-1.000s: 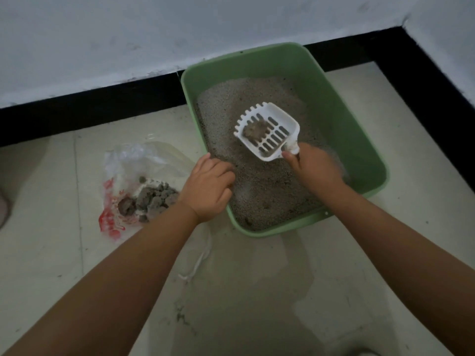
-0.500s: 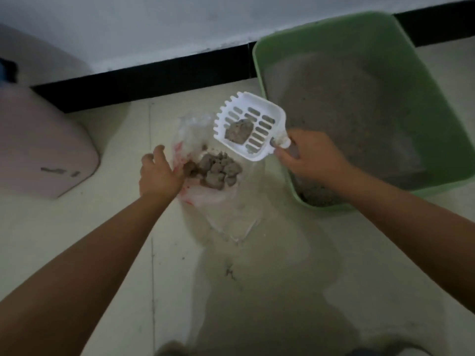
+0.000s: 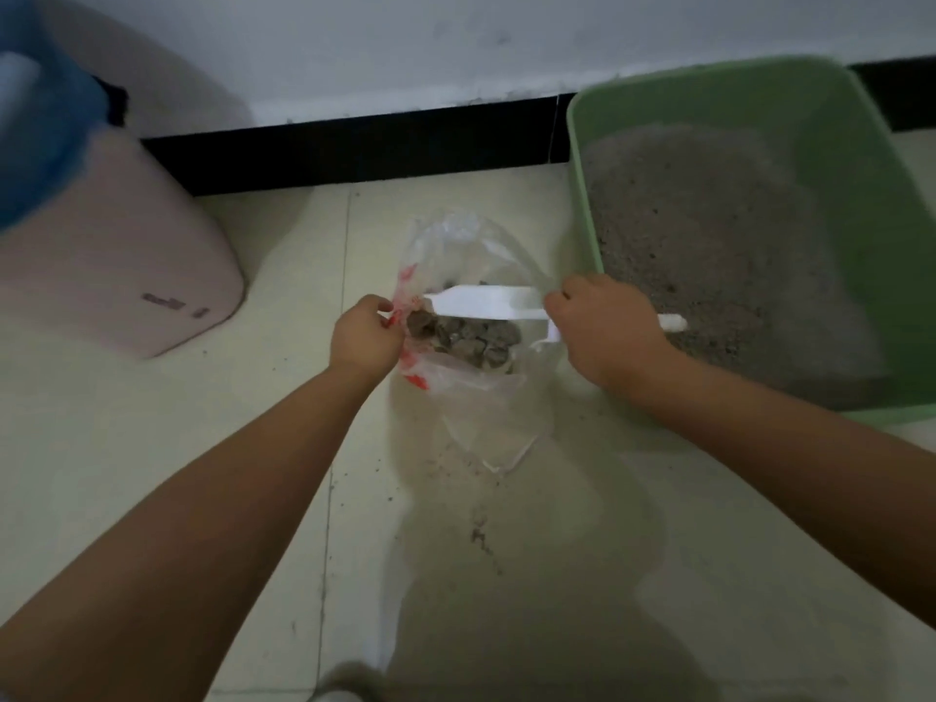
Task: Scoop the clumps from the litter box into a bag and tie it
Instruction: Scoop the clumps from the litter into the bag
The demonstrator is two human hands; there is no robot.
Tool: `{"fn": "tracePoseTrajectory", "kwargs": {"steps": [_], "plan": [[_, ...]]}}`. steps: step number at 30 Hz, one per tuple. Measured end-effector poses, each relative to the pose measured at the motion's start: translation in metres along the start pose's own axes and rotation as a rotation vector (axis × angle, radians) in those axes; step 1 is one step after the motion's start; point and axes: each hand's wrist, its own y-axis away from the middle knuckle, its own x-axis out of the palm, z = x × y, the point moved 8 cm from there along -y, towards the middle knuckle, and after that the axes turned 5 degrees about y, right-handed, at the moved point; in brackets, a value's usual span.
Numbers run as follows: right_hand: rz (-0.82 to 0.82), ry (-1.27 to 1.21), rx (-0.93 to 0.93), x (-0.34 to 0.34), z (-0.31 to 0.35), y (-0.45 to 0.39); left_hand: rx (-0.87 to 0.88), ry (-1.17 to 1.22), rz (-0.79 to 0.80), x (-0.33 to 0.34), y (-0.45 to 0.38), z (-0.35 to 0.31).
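Done: clumps (image 3: 463, 339) piled in bag (image 3: 456, 245)
Left hand (image 3: 365, 336): pinching bag rim
Right hand (image 3: 605, 329): gripping tipped scoop (image 3: 486, 304)
Left: tying

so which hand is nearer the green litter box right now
Right. The right hand, gripping the scoop, sits at the litter box left wall; the left hand pinches the bag edge farther off.

Scoop (image 3: 486, 302) now tipped over bag (image 3: 456, 245) mouth; its clump dropped onto clumps (image 3: 463, 339).
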Motion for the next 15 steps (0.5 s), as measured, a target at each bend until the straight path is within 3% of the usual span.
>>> {"fn": "tracePoseTrajectory", "kwargs": {"steps": [4,9,15], "plan": [[-0.054,-0.079,0.075,-0.008,-0.019,0.005,0.025,-0.019,-0.016,-0.004,0.0,0.003],[-0.239,-0.242,0.158,-0.024,-0.056,0.016,0.039,-0.053,-0.09,-0.018,-0.006,0.006],[-0.257,-0.397,0.368,-0.018,-0.115,0.038,0.096,-0.171,-0.13,-0.022,-0.008,-0.015]]}}
